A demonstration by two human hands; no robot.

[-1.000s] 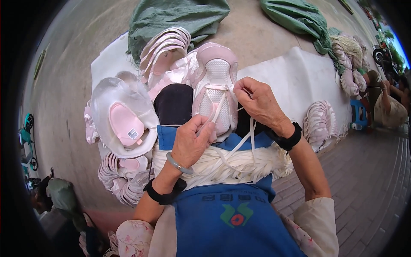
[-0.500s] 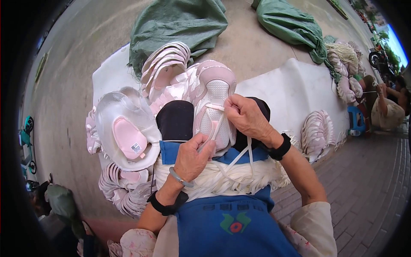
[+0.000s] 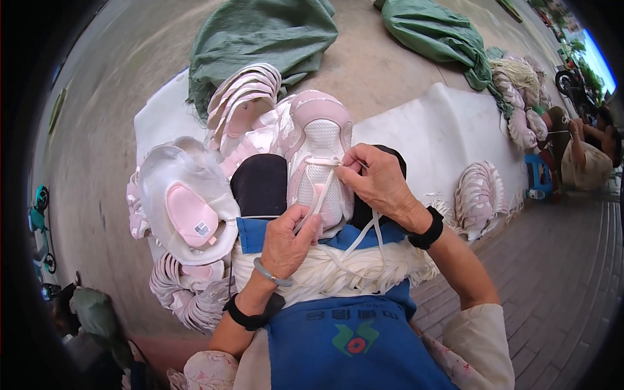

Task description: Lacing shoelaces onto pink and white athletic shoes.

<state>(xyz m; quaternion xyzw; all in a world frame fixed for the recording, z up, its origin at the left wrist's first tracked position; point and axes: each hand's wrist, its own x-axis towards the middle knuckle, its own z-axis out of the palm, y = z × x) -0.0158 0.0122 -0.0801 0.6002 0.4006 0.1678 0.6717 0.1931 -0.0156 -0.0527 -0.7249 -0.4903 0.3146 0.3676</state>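
Observation:
A pink and white shoe upper (image 3: 323, 140) lies in front of me, its toe pointing away, between two black pads (image 3: 261, 185). One white lace (image 3: 320, 197) runs across it. My left hand (image 3: 290, 239) is closed at the near end of the upper, the lace pinched between thumb and fingers. At the upper's right edge, my right hand (image 3: 377, 180) pinches the lace near an eyelet; the exact fingertip grip is partly hidden. Across my lap, over a blue apron (image 3: 357, 331), lies a thick bundle of white laces (image 3: 312, 276).
At left, a clear plastic-wrapped bundle holds a pink insole-like piece (image 3: 192, 214). Stacked uppers (image 3: 244, 107) stand beyond, more (image 3: 480, 195) at right on a white sheet (image 3: 442, 130). Green sacks (image 3: 260, 45) lie farther off. Another person (image 3: 588, 149) sits at far right by a blue stool (image 3: 537, 172).
My right hand has turned from a fist-like hold to a fingertip pinch at the upper's edge. The left hand keeps its hold on the lace. The whole view has shifted slightly.

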